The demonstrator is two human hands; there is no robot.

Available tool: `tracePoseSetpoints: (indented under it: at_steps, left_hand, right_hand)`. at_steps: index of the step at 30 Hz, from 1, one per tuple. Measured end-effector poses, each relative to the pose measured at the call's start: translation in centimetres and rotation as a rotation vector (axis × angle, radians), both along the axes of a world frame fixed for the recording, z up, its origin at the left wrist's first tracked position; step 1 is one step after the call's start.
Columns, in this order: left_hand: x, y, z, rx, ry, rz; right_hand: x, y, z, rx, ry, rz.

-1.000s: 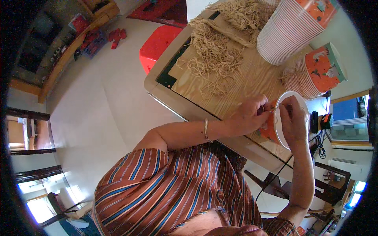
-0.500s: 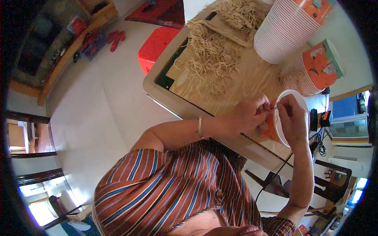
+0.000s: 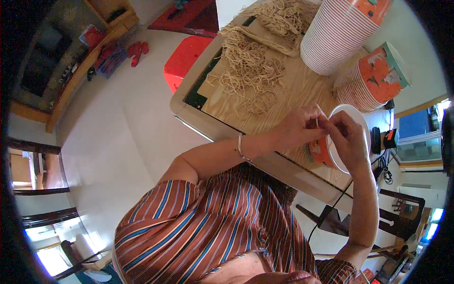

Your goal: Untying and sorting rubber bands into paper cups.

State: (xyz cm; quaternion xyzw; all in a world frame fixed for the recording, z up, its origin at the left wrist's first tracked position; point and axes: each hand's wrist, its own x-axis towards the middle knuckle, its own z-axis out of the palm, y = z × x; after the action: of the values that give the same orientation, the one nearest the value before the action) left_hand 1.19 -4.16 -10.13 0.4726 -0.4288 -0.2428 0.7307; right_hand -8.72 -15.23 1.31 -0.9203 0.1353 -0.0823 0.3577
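Observation:
My left hand [image 3: 302, 125] is closed in a pinch, its thumb and fingertips meeting those of my right hand [image 3: 350, 142], which is pinched too. Anything between the fingertips is too small to make out. Just behind and below the hands, an orange paper bucket [image 3: 320, 151] with a white inside sits on the wooden table top, partly hidden by my right hand. Farther up the table, left of the hands, lies a loose tangle of beige string [image 3: 253, 68].
A tall stack of paper buckets [image 3: 336, 38] leans at the far right, with a shorter stack [image 3: 369, 83] beside it. Black cables and plugs [image 3: 390, 139] lie at the table's right edge. A red stool [image 3: 187, 61] stands beyond the table's left side.
My left hand has turned and risen slightly, and its fingertips have closed against those of my right hand. Both hands remain over the bucket's left rim.

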Motion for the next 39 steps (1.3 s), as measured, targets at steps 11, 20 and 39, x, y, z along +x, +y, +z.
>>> tracePoseSetpoints:
  at_steps: [11,20,39]
  left_hand:
    - [0.7,-0.3,-1.4,-0.143,0.118,-0.178]
    - [0.0,0.2,-0.3,-0.159,-0.355,0.066]
    - [2.8,0.2,5.1,-0.104,-1.024,0.162]
  right_hand:
    - [-0.9,-0.8,1.4,0.309,0.037,-0.036]
    - [-1.3,2.2,1.6,0.068,-0.266,0.069]
    - [-3.6,-0.5,2.1,0.021,-0.199,-0.086]
